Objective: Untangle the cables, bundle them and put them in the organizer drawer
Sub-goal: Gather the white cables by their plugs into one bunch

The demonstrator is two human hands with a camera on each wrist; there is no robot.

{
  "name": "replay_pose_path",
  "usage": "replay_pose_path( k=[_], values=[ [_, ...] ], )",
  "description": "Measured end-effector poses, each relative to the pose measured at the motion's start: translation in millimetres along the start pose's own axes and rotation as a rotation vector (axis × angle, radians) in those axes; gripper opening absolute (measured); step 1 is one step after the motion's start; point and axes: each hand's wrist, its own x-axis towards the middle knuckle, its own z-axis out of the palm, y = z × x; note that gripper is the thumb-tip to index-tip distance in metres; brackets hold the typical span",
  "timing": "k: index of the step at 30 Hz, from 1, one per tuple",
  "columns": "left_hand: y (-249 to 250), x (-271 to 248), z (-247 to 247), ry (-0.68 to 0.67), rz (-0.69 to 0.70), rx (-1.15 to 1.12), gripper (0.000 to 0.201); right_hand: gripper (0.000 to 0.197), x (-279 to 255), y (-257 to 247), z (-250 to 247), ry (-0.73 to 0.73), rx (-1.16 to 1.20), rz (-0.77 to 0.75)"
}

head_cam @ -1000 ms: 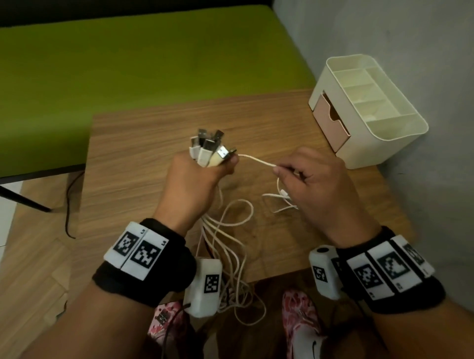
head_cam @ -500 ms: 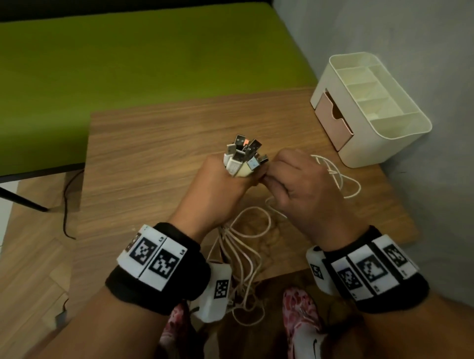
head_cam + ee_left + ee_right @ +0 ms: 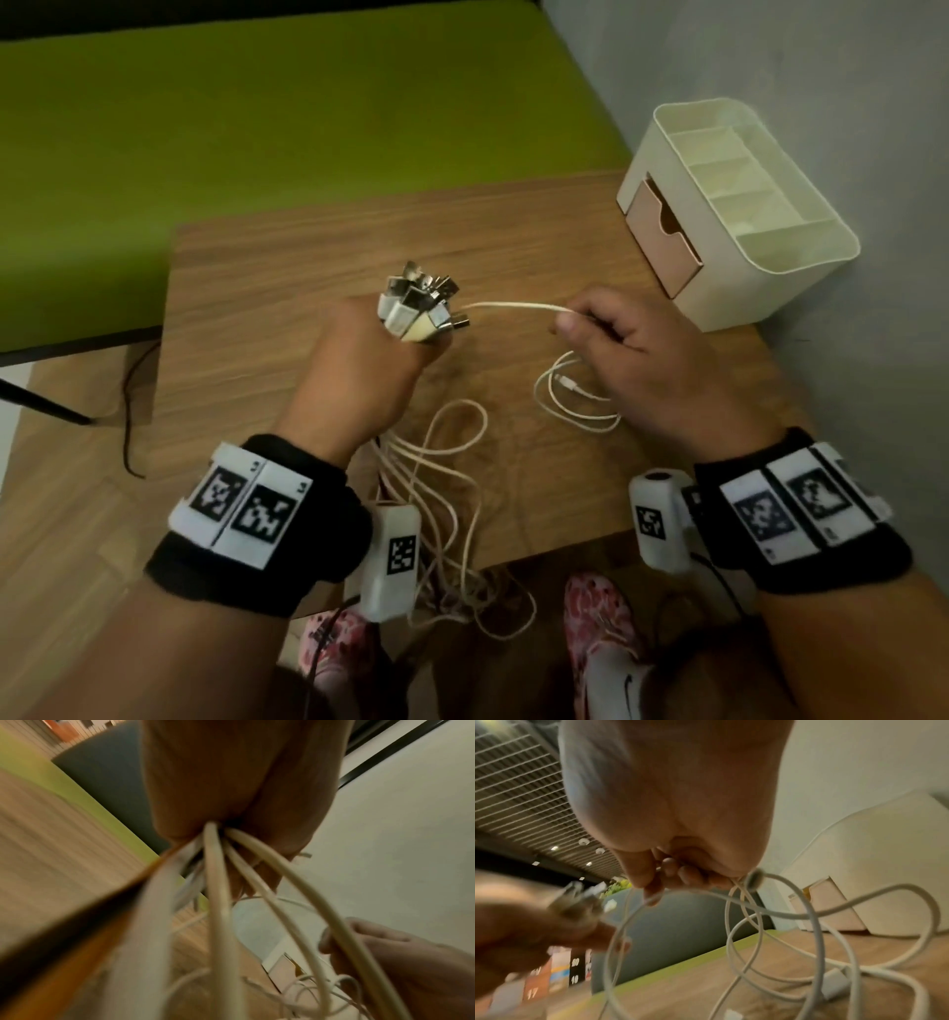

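Left hand (image 3: pixel 359 370) fisted round the plugs (image 3: pixel 421 303), which stuck up out of it; the cables (image 3: pixel 441 493) hung down from the fist over the table (image 3: pixel 287 267) edge. Right hand (image 3: pixel 647 370) pinched one cable (image 3: pixel 513 307) between thumb and fingers, drawn level from the plugs, its slack looped on the table under that hand. Organizer (image 3: pixel 801 257) stood beyond the right hand, drawer (image 3: pixel 662 241) a little open. Judged: cables light, limp, smooth, prone to slip and snag; best held near the stiff plugs, run through a loose pinch.
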Motion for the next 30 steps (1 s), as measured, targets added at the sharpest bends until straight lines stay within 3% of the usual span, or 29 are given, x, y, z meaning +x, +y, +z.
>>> replay_pose_path(
  k=[4, 6, 8, 10, 13, 15, 18, 20, 23, 25, 28, 30],
  values=[
    [15.1, -8.4, 17.6, -0.075, 0.168, -0.004, 0.008, 0.024, -3.1, 2.4, 19.9, -0.011, -0.159, -0.236],
    [17.4, -11.6, 26.7, -0.148, 0.216, 0.109, 0.009, 0.022, -2.3, 1.9, 25.4, 0.004, -0.167, -0.299],
    [17.8, -13.2, 28.6, -0.134, 0.248, 0.136, 0.018, 0.02, -1.2, 0.9, 24.9, 0.04, -0.166, -0.326],
    [19.9, -12.5, 23.4, -0.055, 0.218, -0.045, 0.021, 0.024, -1.3, 5.1, 19.0, 0.069, -0.189, -0.28],
    [17.0, -6.7, 4.6, 0.043, 0.051, -0.421, 0.02, 0.027, 0.0, 14.3, 6.6, 0.049, -0.308, -0.062],
    [8.4, -2.4, -3.4, 0.046, 0.002, -0.343, 0.015, 0.022, 0.6, 15.6, 0.6, 0.038, -0.242, 0.026],
    [-0.1, -0.5, 0.8, 0.014, 0.065, -0.014, 0.006, 0.026, 1.7, 10.2, 4.2, 0.097, -0.119, -0.05],
    [3.5, -3.8, 10.3, -0.019, 0.077, 0.005, 0.015, 0.034, 0.4, 7.1, 14.2, 0.084, -0.112, -0.106],
    [10.8, -9.8, 23.9, -0.116, 0.152, 0.076, 0.012, 0.035, -2.1, 1.7, 26.2, 0.09, -0.098, -0.19],
    [14.3, -12.6, 24.9, -0.103, 0.191, 0.132, 0.019, 0.034, -1.1, 1.0, 28.0, 0.117, -0.097, -0.224],
    [18.0, -12.7, 16.6, -0.029, 0.205, -0.091, 0.024, 0.03, 0.7, 8.0, 25.2, 0.107, -0.199, -0.14],
    [18.6, -11.3, 10.3, 0.023, 0.164, -0.328, 0.017, 0.022, 2.4, 16.2, 23.0, 0.056, -0.403, 0.031]
  ],
)
